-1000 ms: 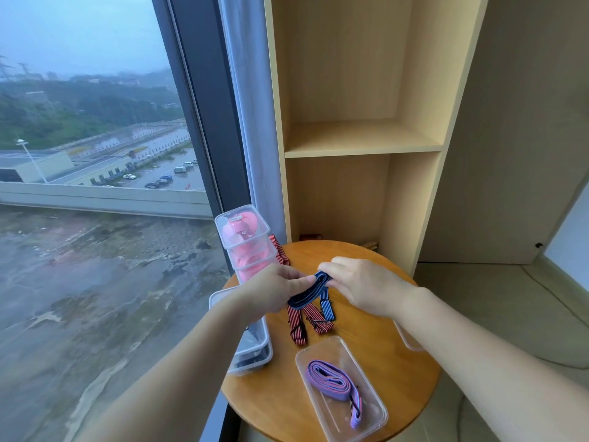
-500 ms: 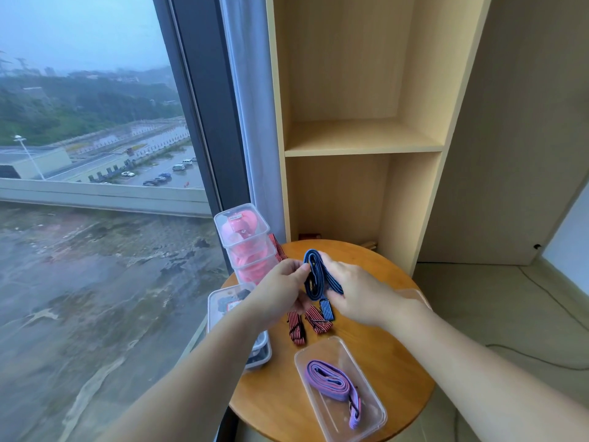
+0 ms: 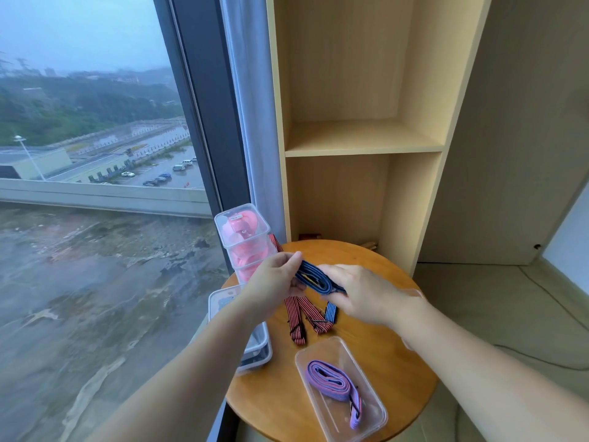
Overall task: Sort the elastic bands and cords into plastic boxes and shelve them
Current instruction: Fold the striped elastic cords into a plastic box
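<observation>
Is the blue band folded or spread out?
Folded: left hand and right hand hold the blue band as a flat multi-layer coil above the table.

The tall light-wood open shelf unit (image 3: 363, 138) stands against the wall. Left of it are a sheer white curtain (image 3: 245, 122) and a dark-framed glass window (image 3: 95, 186) admitting overcast daylight. In front of it is a round wooden table (image 3: 280, 403). To its right is pale floor (image 3: 510, 298).

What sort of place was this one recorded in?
Probably a room high up in a building, home or office unclear: a tall window overlooks a car park far below, with a wooden shelf unit and a small round wooden table beside it.
</observation>
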`<action>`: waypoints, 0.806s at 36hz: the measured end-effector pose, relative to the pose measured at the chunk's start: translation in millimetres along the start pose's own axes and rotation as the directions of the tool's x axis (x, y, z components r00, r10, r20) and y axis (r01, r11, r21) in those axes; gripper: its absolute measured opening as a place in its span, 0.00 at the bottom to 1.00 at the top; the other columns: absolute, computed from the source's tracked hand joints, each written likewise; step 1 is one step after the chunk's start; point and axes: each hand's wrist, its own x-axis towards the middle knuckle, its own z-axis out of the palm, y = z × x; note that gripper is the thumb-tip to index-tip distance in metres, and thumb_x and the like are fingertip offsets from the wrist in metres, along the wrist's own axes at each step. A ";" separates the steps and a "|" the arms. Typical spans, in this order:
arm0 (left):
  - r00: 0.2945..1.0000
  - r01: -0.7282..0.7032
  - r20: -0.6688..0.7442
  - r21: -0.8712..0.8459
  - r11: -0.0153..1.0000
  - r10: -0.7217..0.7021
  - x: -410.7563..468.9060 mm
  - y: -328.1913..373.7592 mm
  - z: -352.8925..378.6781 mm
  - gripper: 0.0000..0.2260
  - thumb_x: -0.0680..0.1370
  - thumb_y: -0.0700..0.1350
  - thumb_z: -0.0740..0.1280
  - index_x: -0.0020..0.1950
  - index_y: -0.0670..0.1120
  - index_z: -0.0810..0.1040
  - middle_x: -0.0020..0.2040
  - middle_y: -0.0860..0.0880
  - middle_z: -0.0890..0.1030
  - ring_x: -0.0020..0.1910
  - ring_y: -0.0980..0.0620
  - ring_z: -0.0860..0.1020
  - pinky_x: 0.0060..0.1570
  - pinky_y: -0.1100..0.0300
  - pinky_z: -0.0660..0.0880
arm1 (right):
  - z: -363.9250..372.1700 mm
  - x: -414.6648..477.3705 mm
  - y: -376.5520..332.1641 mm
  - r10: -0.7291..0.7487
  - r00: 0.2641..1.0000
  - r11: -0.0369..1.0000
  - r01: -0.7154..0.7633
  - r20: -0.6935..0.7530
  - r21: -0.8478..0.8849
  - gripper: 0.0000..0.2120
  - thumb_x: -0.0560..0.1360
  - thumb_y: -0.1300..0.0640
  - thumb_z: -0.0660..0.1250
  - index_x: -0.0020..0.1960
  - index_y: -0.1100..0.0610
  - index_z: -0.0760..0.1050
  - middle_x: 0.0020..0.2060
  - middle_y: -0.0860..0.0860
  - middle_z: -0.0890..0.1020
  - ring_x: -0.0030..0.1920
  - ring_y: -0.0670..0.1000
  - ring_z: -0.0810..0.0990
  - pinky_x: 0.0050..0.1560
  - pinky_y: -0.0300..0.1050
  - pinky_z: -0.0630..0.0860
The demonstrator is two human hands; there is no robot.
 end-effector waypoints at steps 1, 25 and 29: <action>1.000 0.008 -0.012 0.001 1.000 -0.008 -0.1 0.4 -0.4 0.10 0.82 0.50 0.62 0.52 0.46 0.78 0.42 0.46 0.83 0.39 0.52 0.81 0.36 0.63 0.77 | -1.4 0.2 0.2 -0.001 1.000 1.000 0.001 -0.007 -0.013 0.16 0.79 0.53 0.65 0.66 0.52 0.72 0.52 0.47 0.80 0.49 0.46 0.77 0.44 0.40 0.76; 0.996 -0.056 0.087 0.390 0.919 0.024 -2.0 7.1 -7.7 0.09 0.81 0.53 0.63 0.48 0.51 0.80 0.34 0.51 0.79 0.26 0.58 0.73 0.29 0.63 0.72 | -25.9 18.9 -2.5 0.093 0.995 0.994 -0.091 0.029 -0.066 0.18 0.82 0.53 0.60 0.70 0.55 0.69 0.53 0.50 0.79 0.50 0.48 0.77 0.51 0.48 0.78; 0.996 -0.055 0.088 0.322 0.945 0.028 -2.8 3.5 -0.6 0.09 0.82 0.50 0.62 0.51 0.47 0.78 0.36 0.48 0.81 0.27 0.56 0.77 0.30 0.62 0.77 | -20.3 19.6 -2.6 0.133 0.991 0.990 -0.131 0.026 -0.053 0.27 0.81 0.53 0.63 0.77 0.56 0.59 0.55 0.50 0.76 0.47 0.40 0.69 0.44 0.29 0.66</action>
